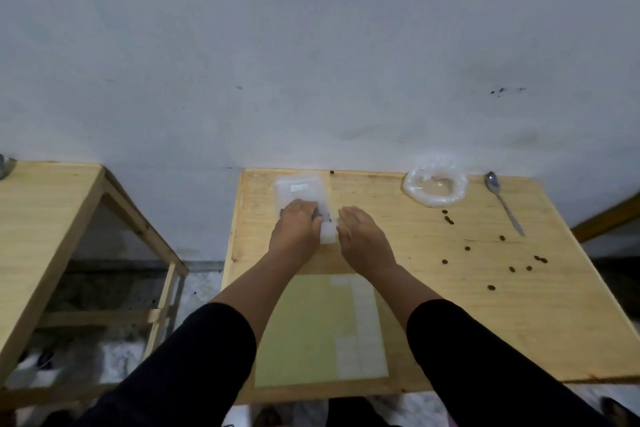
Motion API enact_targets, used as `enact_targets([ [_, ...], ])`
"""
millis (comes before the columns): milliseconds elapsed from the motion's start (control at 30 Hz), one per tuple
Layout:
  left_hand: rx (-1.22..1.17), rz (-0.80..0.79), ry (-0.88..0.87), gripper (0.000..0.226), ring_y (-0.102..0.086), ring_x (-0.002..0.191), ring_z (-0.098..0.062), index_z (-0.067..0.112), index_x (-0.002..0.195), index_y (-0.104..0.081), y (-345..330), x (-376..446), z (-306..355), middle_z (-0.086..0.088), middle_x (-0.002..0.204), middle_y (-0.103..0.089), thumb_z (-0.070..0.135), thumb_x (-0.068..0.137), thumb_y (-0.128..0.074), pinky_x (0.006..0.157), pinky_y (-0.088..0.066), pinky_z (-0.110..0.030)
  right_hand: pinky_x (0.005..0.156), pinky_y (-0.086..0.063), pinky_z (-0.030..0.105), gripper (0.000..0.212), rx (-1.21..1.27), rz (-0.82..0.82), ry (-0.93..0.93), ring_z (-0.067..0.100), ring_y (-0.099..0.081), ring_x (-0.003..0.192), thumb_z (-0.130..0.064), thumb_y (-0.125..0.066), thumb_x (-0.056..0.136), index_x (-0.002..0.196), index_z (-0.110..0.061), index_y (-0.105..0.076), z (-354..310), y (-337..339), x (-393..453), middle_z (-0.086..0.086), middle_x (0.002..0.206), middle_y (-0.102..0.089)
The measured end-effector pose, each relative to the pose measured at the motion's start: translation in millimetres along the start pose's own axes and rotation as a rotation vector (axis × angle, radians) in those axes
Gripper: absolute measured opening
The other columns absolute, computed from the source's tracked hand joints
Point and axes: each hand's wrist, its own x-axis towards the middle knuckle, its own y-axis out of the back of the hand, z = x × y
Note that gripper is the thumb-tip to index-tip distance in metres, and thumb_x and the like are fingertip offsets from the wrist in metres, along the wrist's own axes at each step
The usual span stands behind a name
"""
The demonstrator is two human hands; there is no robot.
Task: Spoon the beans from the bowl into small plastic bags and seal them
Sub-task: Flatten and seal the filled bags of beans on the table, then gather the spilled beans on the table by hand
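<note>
A small clear plastic bag [328, 230] with dark beans inside lies on the wooden table [433, 305], between my hands. My left hand [298, 224] rests on its left side with fingers curled over it. My right hand [360, 232] touches the bag's right edge with fingers fairly straight. Behind them lies a stack of clear bags [300, 192]. The clear plastic bowl [435, 185] stands at the back right and looks almost empty. A metal spoon [504, 203] lies on the table right of the bowl.
Several loose beans [502, 255] are scattered over the right half of the table, and one bean [331, 172] sits at the back edge. A pale green sheet [311, 329] lies at the front. A second wooden table [41, 236] stands to the left.
</note>
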Motion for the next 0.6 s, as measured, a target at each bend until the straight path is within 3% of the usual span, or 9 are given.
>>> enact_targets([
  [167,0.013,0.014,-0.038,0.037,-0.041,0.127,-0.022,0.009,0.132,-0.048,-24,1,29,-0.009,0.134,-0.050,0.020,0.099,-0.038,0.106,-0.028,-0.028,0.099,-0.042,0.038,0.054,0.010,-0.028,-0.053,0.036,-0.054,0.115,-0.028,-0.029,0.089,0.117,0.007,-0.058,36,14,9,0.024,0.120,-0.060],
  [333,-0.030,0.084,-0.012,0.032,-0.049,0.119,-0.024,0.006,0.126,-0.054,-73,8,57,-0.012,0.126,-0.057,0.015,0.096,-0.046,0.102,-0.034,-0.027,0.099,-0.037,0.030,0.032,0.096,-0.054,-0.100,0.027,-0.052,0.116,-0.015,-0.050,0.092,0.121,-0.001,-0.057,87,28,31,0.015,0.123,-0.058],
  [467,-0.042,0.044,0.090,0.035,-0.046,0.122,-0.026,0.002,0.127,-0.050,-122,24,69,-0.013,0.127,-0.053,0.013,0.095,-0.042,0.103,-0.031,-0.028,0.093,-0.036,0.026,0.031,0.086,-0.118,-0.064,0.025,-0.055,0.110,-0.016,-0.053,0.091,0.118,-0.003,-0.061,135,29,57,0.014,0.117,-0.061],
  [600,-0.016,0.145,0.207,0.036,-0.043,0.129,-0.030,0.001,0.126,-0.054,-156,24,71,-0.016,0.132,-0.052,0.015,0.093,-0.049,0.106,-0.032,-0.030,0.084,-0.034,0.020,0.030,0.070,-0.197,0.007,0.024,-0.056,0.106,-0.019,-0.051,0.092,0.116,-0.004,-0.062,168,24,70,0.013,0.114,-0.063],
])
